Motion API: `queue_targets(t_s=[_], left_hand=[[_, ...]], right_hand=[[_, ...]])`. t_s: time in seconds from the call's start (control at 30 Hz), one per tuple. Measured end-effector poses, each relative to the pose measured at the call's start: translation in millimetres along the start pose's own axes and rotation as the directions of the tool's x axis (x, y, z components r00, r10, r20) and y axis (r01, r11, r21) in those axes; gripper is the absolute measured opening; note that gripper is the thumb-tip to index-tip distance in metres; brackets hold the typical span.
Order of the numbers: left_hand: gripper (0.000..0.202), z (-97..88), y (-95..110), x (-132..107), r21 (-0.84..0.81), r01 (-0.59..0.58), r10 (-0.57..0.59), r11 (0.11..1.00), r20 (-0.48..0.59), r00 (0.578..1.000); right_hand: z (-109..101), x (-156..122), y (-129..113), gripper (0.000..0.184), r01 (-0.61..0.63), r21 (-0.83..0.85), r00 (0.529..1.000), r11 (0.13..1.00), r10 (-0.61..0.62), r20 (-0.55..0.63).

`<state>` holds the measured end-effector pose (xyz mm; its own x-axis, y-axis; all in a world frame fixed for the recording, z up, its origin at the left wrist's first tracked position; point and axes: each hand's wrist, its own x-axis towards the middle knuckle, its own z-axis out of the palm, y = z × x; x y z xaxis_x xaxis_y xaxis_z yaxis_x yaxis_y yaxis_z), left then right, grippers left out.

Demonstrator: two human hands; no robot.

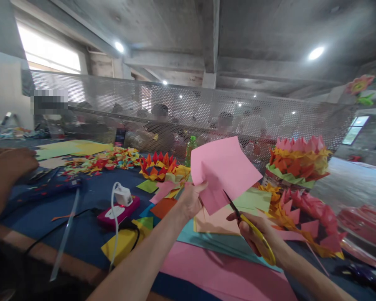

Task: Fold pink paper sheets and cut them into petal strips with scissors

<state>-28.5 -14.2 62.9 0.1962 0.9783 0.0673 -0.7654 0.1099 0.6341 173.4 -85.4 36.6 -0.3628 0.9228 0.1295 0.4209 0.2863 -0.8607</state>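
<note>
My left hand (192, 198) grips a sheet of pink paper (222, 167) by its lower left edge, holding it up above the table. In my right hand (253, 230) is a pair of scissors (258, 236) with yellow handles and dark blades. The blade tips meet the lower edge of the pink sheet. Below my hands lies a stack of coloured paper: a peach sheet (213, 221), a teal sheet (203, 240) and a large pink sheet (219, 271).
A magenta power strip (122, 213) with a white charger (123, 195) stands left. Folded paper pieces (113, 161), a green bottle (191, 148) and layered paper petals (297, 161) lie beyond. Another person's hand (15, 163) is at far left. A perforated metal screen (175, 100) runs behind.
</note>
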Motion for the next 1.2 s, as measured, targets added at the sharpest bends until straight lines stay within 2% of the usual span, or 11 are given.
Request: queue_targets(t_s=[0.43, 0.53, 0.9, 1.0, 1.07, 1.2], left_hand=[[0.021, -1.1, -1, 0, -0.012, 0.022, -0.021, 1.0, 0.015, 1.0], [0.018, -0.8, -1, 0, 0.0, 0.006, -0.006, 1.0, 0.01, 1.0], [0.021, -2.4, -3, 0, 0.051, 0.0, -0.001, 0.999, 0.022, 1.0], [0.022, -3.2, -3, 1, 0.052, 0.005, -0.006, 0.999, 0.018, 1.0], [0.022, -3.2, -3, 1, 0.041, -0.009, 0.009, 0.999, 0.014, 1.0], [0.021, -2.7, 0, 2, 0.014, -0.035, 0.035, 0.999, -0.006, 0.999]], right_hand=[[7, 1, -2, 0.06, -0.131, 0.08, 0.989, 0.988, 0.136, -0.064], [9, 3, -1, 0.06, -0.124, 0.077, 0.988, 0.989, 0.131, -0.081], [8, 2, -3, 0.046, -0.227, 0.13, 0.97, 0.965, 0.236, -0.06], [6, 1, -2, 0.047, -0.16, 0.052, 0.985, 0.986, 0.162, -0.056], [1, -1, -5, 0.044, -0.085, -0.076, 0.996, 0.993, 0.083, -0.029], [-11, -10, -20, 0.031, 0.055, -0.409, 0.998, 0.911, -0.047, 0.027]])
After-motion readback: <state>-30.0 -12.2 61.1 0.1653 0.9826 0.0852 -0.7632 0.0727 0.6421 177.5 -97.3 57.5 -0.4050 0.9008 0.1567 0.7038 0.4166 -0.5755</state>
